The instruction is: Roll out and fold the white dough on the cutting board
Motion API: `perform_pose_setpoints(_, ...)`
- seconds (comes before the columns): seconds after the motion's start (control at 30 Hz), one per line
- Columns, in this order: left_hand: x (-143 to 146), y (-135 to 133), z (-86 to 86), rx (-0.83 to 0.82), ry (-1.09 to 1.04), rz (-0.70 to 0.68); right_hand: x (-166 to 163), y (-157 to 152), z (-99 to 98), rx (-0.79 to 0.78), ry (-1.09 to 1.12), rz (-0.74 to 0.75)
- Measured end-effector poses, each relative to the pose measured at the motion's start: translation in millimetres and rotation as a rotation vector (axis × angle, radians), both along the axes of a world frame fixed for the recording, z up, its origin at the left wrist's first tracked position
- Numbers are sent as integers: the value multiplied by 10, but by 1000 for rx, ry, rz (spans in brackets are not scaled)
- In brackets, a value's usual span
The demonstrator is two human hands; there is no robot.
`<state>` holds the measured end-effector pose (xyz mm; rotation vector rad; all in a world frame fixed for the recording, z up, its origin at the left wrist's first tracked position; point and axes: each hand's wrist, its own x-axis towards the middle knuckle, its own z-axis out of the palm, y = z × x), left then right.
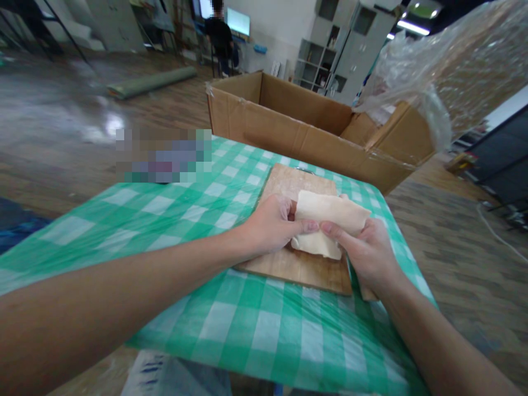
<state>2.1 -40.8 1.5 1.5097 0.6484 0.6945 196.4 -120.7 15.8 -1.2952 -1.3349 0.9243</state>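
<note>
A pale, cream-coloured folded sheet of dough (330,217) is held just above a wooden cutting board (305,264) on the green-and-white checked table (231,319). My left hand (272,223) grips its left edge, thumb on top and fingers curled under. My right hand (367,253) holds its lower right side, thumb pressed on the front edge. The two thumbs nearly touch at the middle of the dough.
An open cardboard box (305,132) stands at the table's far edge, with crinkled clear plastic (445,71) hanging over its right end. A blurred patch (163,155) lies at the table's back left. A person (220,36) stands far behind near a monitor. Wooden floor surrounds the table.
</note>
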Motion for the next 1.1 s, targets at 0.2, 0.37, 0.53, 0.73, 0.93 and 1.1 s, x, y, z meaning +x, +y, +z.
perform_pose_setpoints(0.2, 22, -5, -18, -191, -88, -93, 16, 27, 23, -4, 22, -58)
perform_pose_setpoints(0.37, 15, -17, 14, -246, -86, -57, 41, 46, 7, -24, 33, -95)
perform_pose_setpoints(0.53, 10, -17, 39, -297, -161, -87, 65, 65, -4, -9, 24, -96)
perform_pose_setpoints(0.73, 1, -10, 83, -322, -160, -72, 100, 72, -30, -25, 69, -94)
perform_pose_setpoints(0.93, -1, 11, 39, -323, -195, -65, 113, 64, -33, -28, -2, -101)
perform_pose_setpoints(1.1, 12, -6, 3, -260, -177, -162, -12, 9, 18, -33, -15, -92)
